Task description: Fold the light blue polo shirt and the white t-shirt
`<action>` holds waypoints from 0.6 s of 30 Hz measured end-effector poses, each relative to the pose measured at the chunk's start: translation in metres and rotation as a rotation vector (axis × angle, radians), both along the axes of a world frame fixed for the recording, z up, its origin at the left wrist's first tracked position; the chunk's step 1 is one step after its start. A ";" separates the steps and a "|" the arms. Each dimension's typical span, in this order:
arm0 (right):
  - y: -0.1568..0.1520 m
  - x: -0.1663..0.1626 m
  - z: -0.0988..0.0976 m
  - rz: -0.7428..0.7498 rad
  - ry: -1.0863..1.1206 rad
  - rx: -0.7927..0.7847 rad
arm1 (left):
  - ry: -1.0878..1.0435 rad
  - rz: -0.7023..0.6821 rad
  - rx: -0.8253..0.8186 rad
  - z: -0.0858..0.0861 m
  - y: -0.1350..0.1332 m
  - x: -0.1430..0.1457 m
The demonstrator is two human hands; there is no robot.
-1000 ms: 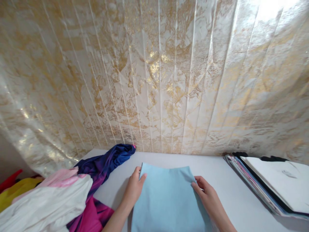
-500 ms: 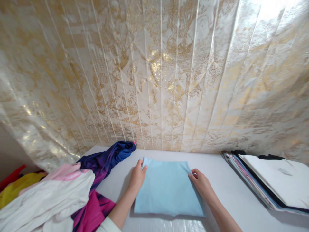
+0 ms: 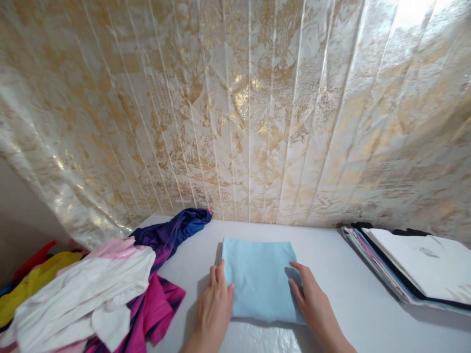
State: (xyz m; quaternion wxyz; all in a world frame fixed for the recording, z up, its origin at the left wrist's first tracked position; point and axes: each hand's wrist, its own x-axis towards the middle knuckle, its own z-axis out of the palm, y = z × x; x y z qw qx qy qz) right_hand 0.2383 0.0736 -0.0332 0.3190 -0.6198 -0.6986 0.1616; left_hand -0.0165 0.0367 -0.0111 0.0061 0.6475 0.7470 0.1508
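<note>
At lower centre, the left hand touched a folded blue cloth, grip unclear; the right hand had parted fingers.

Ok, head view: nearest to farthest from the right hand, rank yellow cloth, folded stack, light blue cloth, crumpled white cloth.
1. Light blue cloth: at the right hand
2. Folded stack: right side
3. Crumpled white cloth: left
4. Yellow cloth: far left

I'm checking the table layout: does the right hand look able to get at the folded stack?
Probably yes: the right hand is at the edge of the light blue cloth, and only white tabletop shows between it and the folded stack.
</note>
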 end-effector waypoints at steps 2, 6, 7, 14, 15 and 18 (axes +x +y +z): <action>-0.001 -0.001 0.003 -0.011 -0.148 -0.047 | 0.103 0.019 -0.023 -0.003 -0.001 0.009; 0.004 0.000 0.019 -0.100 -0.402 -0.135 | 0.189 0.010 -0.017 -0.002 0.002 0.008; 0.004 0.000 0.023 -0.112 -0.459 -0.117 | 0.199 -0.001 0.020 -0.002 0.002 0.004; 0.002 -0.037 0.021 -0.043 -0.623 0.264 | 0.248 -0.096 0.277 -0.016 0.001 -0.011; 0.004 -0.043 0.018 -0.019 -0.611 0.248 | 0.239 -0.116 0.275 -0.020 0.003 -0.011; 0.013 -0.055 0.008 -0.033 -0.598 0.114 | 0.207 -0.147 0.250 -0.028 0.007 -0.013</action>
